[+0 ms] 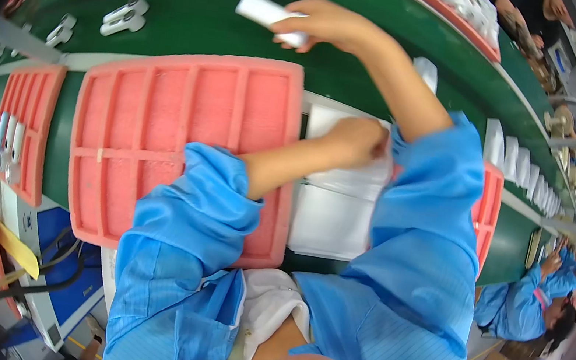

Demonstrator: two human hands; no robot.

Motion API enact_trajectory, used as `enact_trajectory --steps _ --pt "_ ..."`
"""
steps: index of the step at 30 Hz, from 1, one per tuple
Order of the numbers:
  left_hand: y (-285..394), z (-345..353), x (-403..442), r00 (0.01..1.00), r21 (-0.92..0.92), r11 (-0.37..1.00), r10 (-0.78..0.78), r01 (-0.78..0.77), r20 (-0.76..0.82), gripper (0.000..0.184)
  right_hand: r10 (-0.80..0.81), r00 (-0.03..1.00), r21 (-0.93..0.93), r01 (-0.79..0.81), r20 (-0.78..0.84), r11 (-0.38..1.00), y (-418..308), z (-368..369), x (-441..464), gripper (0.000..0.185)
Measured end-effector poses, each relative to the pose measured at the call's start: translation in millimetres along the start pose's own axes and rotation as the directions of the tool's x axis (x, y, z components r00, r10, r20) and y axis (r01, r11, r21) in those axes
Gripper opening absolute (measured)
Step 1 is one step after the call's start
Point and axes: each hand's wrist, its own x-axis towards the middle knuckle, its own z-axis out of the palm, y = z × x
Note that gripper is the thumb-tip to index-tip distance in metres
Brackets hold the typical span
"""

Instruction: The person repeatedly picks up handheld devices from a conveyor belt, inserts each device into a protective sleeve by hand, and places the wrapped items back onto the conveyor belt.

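Over at the far left I can see a narrow pink foam tray (46, 121) with a few white devices (9, 138) lying side by side in it, and beyond it on the green surface (200, 21) sit two groups of small white gadgets (125, 15), well apart from either hand. Next comes a big pink foam tray (136, 112), divided into compartments, with the worker's left blue sleeve (209, 183) across its right portion. Above that tray's upper right corner, the right hand (326, 25) is stretched out over the green surface, its grip closed around a white oblong piece (260, 10); the fingers wrap the nearer part, and the other end juts out free to the left. A little further right, the left hand (357, 142) is down on the white plastic bags (330, 220), just beside the big tray; its fingers are curled, but they are blurred and partly hidden, so I can't tell whether that grip is pinching a bag or only pressing on it. Past the right forearm stands a white packet (425, 72), then another pink tray (488, 210) and a row of upright white packets (521, 163). At the far right another person in blue (522, 304) is at work.
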Motion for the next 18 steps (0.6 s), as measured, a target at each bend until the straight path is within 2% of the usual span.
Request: enact_trajectory --steps 2,3,4,6,7,8,10,13,18 --pt "-11 -5 8 0.985 -0.134 0.979 0.138 -0.151 -0.102 0.011 -0.043 0.978 0.067 0.057 -0.205 0.996 11 -29 -74 0.040" --pt "-6 -17 6 0.986 -0.246 0.961 0.091 -0.123 -0.136 0.010 -0.029 0.946 0.078 0.057 -0.323 0.995 14 -35 -109 0.038" --pt "1 -31 5 0.988 -0.286 0.957 0.006 -0.050 -0.153 0.012 -0.012 0.936 0.127 0.060 -0.351 0.990 20 -46 -141 0.036" --pt "6 -54 4 0.977 -0.329 0.943 -0.030 -0.042 -0.210 0.012 0.033 0.886 0.196 0.066 -0.462 0.978 41 -55 -187 0.039" --pt "11 -67 1 0.965 -0.250 0.968 -0.033 -0.035 -0.262 0.013 0.048 0.873 0.210 0.063 -0.485 0.976 47 -56 -203 0.039" --pt "16 -77 -2 0.927 -0.154 0.986 0.003 -0.066 -0.376 0.012 0.013 0.866 0.218 0.111 -0.501 0.970 53 -53 -212 0.040" --pt "27 -90 -8 0.872 -0.021 0.998 0.041 -0.058 -0.488 0.009 -0.060 0.848 0.232 0.211 -0.526 0.949 65 -47 -220 0.042" --pt "39 -94 -10 0.783 0.138 0.989 0.124 -0.050 -0.610 0.007 -0.104 0.897 0.309 0.255 -0.431 0.916 69 -45 -217 0.043" --pt "50 -86 -11 0.664 0.258 0.964 0.238 -0.071 -0.709 0.007 -0.022 0.884 0.275 0.169 -0.467 0.946 66 -37 -215 0.047"
